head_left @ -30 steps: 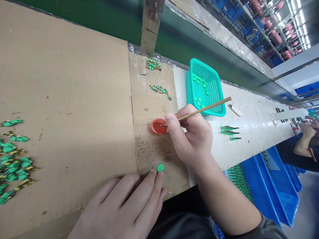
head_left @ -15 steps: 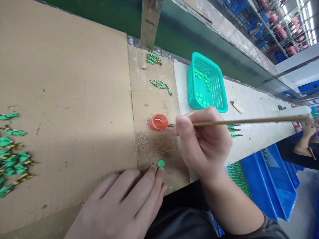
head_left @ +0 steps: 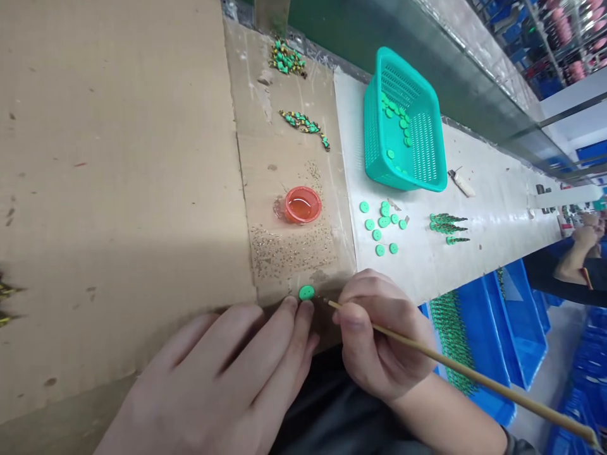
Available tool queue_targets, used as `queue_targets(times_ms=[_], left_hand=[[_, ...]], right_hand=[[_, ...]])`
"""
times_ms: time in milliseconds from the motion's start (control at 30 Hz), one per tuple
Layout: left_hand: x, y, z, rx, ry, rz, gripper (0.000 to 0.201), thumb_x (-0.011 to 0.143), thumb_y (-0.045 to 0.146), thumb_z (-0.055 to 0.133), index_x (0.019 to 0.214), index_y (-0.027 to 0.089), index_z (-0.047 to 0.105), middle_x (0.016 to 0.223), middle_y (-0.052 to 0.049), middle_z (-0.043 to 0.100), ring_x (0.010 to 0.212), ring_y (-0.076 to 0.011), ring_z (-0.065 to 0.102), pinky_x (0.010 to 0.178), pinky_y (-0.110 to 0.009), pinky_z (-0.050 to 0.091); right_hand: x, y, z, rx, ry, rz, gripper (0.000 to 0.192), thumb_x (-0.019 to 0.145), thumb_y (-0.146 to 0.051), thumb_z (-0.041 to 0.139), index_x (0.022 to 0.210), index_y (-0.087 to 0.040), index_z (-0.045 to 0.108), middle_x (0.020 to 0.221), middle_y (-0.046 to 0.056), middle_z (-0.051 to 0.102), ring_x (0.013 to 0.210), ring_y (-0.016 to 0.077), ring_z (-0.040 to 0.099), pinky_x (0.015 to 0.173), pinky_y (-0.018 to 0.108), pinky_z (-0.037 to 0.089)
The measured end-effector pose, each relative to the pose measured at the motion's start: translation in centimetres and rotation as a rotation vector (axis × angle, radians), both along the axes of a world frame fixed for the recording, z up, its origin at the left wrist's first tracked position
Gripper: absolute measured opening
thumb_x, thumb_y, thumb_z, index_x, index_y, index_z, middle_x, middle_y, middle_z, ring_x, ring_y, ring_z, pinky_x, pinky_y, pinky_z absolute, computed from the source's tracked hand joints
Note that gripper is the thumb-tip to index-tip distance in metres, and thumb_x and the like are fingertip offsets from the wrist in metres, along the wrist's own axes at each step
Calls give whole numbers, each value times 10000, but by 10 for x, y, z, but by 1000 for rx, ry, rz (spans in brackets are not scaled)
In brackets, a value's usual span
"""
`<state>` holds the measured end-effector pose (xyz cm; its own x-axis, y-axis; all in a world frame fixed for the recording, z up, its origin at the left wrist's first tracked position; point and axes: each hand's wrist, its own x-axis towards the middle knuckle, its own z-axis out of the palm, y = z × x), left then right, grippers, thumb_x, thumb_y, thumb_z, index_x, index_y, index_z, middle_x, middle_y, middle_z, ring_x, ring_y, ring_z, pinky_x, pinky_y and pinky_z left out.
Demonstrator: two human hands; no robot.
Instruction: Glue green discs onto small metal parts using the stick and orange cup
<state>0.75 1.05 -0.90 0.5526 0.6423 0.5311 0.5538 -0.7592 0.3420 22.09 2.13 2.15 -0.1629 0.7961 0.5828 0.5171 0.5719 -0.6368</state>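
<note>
Green disc (head_left: 306, 292): left hand (head_left: 222, 379) flat, fingertips pinning it; right hand (head_left: 379, 341) grips brush (head_left: 455, 366), tip alongside — painting step, steadiness needed.

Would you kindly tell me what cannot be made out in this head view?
- Brush tip: too fine to tell whether it touches the green disc.
- Left hand: wrist cut off by the bottom edge.
- Red cap: what the liquid is cannot be told.
- Basket: near wall hides some contents.
</note>
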Motion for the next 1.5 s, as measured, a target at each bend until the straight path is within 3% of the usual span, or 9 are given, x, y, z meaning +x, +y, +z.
queue_targets(times_ms=[567,933,1200,1367,1500], left_hand=[[-7,-11,-9,-75,28,12,273,1106,264,681,1354,286,794,1381,-33,818,1145,-308,774,898,-542,589],[-8,-13,-11,-86,32,2,323,1101,238,653,1398,285,770,1421,-41,805,1185,-327,783,929,-563,604],[-9,-16,-12,-86,37,25,354,1099,282,596,1411,304,762,1376,-29,806,1169,-321,767,881,-554,629],[-8,-16,-11,-81,38,-6,320,1104,258,629,1382,281,786,1418,-57,803,1221,-330,777,962,-566,629],[-7,-14,-9,-65,42,11,316,1095,238,661,1386,274,779,1405,-49,811,1199,-328,767,918,-549,594]], right_hand=[[2,3,0,-32,-9,43,174,1065,-14,621,1064,-188,633,801,11,706,671,161,691,623,353,639],[1,3,0,-37,-30,23,218,1028,6,631,1061,-209,647,798,-11,694,658,164,689,612,347,647],[6,-3,7,-8,-209,64,177,1033,-51,676,942,-198,643,811,41,726,707,178,727,634,337,683],[7,-2,3,41,-53,43,136,1067,-50,609,1035,-173,658,794,38,711,651,176,694,588,353,660],[4,2,1,29,-19,53,154,1055,-21,617,1085,-169,646,801,31,719,655,175,713,599,349,657]])
